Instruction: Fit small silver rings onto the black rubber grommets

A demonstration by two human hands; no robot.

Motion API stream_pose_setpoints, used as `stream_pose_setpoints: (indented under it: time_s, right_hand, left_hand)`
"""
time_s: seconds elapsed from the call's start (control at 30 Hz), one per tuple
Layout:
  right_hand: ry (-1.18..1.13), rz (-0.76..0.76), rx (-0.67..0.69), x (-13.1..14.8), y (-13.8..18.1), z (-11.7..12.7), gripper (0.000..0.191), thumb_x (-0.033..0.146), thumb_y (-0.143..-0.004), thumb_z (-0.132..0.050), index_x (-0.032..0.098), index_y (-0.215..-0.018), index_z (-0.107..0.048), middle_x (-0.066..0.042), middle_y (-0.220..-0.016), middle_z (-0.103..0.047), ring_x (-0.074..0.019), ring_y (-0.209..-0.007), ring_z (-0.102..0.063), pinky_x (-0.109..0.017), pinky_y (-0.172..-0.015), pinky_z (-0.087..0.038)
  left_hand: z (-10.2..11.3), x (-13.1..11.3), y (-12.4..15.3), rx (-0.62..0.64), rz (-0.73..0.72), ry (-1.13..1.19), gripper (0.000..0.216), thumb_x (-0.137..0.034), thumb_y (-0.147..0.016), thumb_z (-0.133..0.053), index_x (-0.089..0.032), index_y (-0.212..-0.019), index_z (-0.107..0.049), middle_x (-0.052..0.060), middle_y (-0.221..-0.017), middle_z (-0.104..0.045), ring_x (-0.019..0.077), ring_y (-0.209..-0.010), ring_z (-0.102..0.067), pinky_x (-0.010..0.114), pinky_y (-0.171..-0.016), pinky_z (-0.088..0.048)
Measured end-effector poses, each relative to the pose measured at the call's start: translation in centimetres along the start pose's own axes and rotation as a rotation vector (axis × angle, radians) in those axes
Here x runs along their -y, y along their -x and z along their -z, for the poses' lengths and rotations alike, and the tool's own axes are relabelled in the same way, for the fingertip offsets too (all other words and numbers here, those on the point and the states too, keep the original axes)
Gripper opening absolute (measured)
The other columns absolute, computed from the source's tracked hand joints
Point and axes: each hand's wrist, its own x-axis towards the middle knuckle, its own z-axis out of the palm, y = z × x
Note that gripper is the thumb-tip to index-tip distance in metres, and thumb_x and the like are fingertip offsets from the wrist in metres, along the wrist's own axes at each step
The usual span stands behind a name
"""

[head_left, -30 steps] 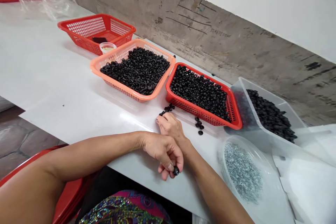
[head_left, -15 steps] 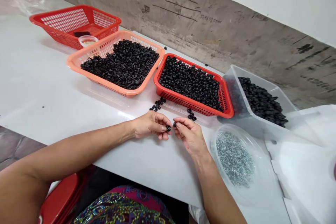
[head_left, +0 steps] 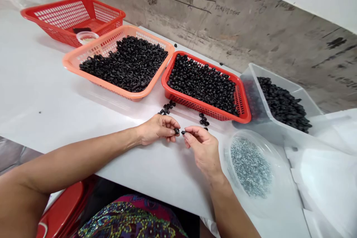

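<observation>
A round part [head_left: 176,131] is held in the fingers of the left hand [head_left: 156,129]; near it, a thin part [head_left: 183,132] is pinched by the right hand [head_left: 205,152].

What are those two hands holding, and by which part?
The left hand pinches a round black piece by its side; the right hand, a smaller black piece by one end.

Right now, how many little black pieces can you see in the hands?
2. A rounder black piece is pinched in the left hand, and a thinner black piece in the right hand. More could be hidden inside either hand.
</observation>
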Motion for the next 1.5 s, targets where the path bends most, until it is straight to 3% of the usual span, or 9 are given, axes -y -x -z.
stream_pose_setpoints:
  time_s: [0.37, 0.73, 0.97, 1.1, 1.17, 1.33, 1.5]
  right_hand:
    - [0.264, 0.129, -0.02, 0.8, 0.5, -0.6, 0.011, 0.026, -0.079, -0.062, 0.019, -0.085, -0.068, 0.0, -0.072, -0.066, -0.0123, -0.059, -0.056, -0.025, -0.056, -0.047]
    - [0.613, 0.46, -0.011, 0.6, 1.0, -0.8, 0.016, 0.017, -0.085, -0.053, 0.023, -0.088, -0.067, -0.005, -0.083, -0.07, -0.0177, -0.07, -0.063, -0.031, -0.068, -0.051]
    - [0.669, 0.424, -0.041, 0.3, 0.8, -1.0, 0.015, 0.012, -0.08, -0.051, 0.021, -0.077, -0.062, -0.002, -0.071, -0.065, -0.0152, -0.062, -0.059, -0.027, -0.062, -0.049]
    - [0.714, 0.492, -0.059, 0.3, 0.8, -1.4, 0.019, 0.011, -0.079, -0.046, 0.02, -0.071, -0.06, -0.003, -0.068, -0.062, -0.0155, -0.063, -0.057, -0.028, -0.063, -0.047]
    - [0.666, 0.445, -0.039, 0.4, 0.8, -1.3, 0.017, 0.013, -0.078, -0.047, 0.02, -0.07, -0.061, -0.002, -0.067, -0.062, -0.0148, -0.061, -0.055, -0.027, -0.061, -0.046]
    - [0.392, 0.077, 0.053, 0.9, 0.3, -0.6, 0.01, 0.02, -0.072, -0.056, 0.019, -0.067, -0.065, 0.002, -0.057, -0.057, -0.0117, -0.05, -0.047, -0.024, -0.046, -0.038]
    - [0.256, -0.009, 0.057, 1.1, -0.2, -0.4, 0.006, 0.019, -0.067, -0.06, 0.019, -0.064, -0.065, 0.003, -0.053, -0.055, -0.0106, -0.048, -0.045, -0.024, -0.045, -0.036]
  left_hand:
    - [-0.4, -0.2, 0.2, 0.016, -0.04, -0.177, 0.021, -0.02, -0.071, -0.07, -0.008, -0.086, -0.061, 0.003, -0.06, -0.066, 0.0108, -0.052, -0.06, 0.023, -0.051, -0.045]
    - [-1.1, 0.1, 0.5, -0.068, -0.092, -0.363, 0.013, -0.011, -0.074, -0.06, -0.01, -0.086, -0.064, -0.004, -0.058, -0.058, 0.0079, -0.052, -0.057, 0.021, -0.053, -0.045]
    - [-1.2, 0.8, 0.5, -0.1, -0.102, -0.546, 0.022, -0.01, -0.078, -0.053, -0.01, -0.094, -0.068, -0.001, -0.063, -0.062, 0.0096, -0.057, -0.058, 0.023, -0.059, -0.047]
    - [-1.4, 0.8, 0.6, -0.106, -0.218, -0.707, 0.026, -0.007, -0.077, -0.05, -0.013, -0.091, -0.071, 0.0, -0.071, -0.065, 0.0101, -0.061, -0.058, 0.022, -0.061, -0.048]
    - [-1.5, 0.7, 0.7, -0.113, -0.274, -0.765, 0.028, -0.006, -0.076, -0.05, -0.014, -0.09, -0.072, 0.001, -0.071, -0.066, 0.0109, -0.064, -0.058, 0.022, -0.063, -0.048]
    - [-1.7, 0.6, 1.0, -0.091, -0.324, -0.79, 0.03, -0.007, -0.077, -0.051, -0.016, -0.093, -0.074, 0.003, -0.078, -0.068, 0.012, -0.069, -0.06, 0.023, -0.065, -0.049]
    - [-1.7, 0.4, 1.2, -0.073, -0.261, -0.746, 0.032, -0.006, -0.076, -0.048, -0.016, -0.092, -0.074, 0.002, -0.077, -0.068, 0.0101, -0.063, -0.057, 0.021, -0.06, -0.047]
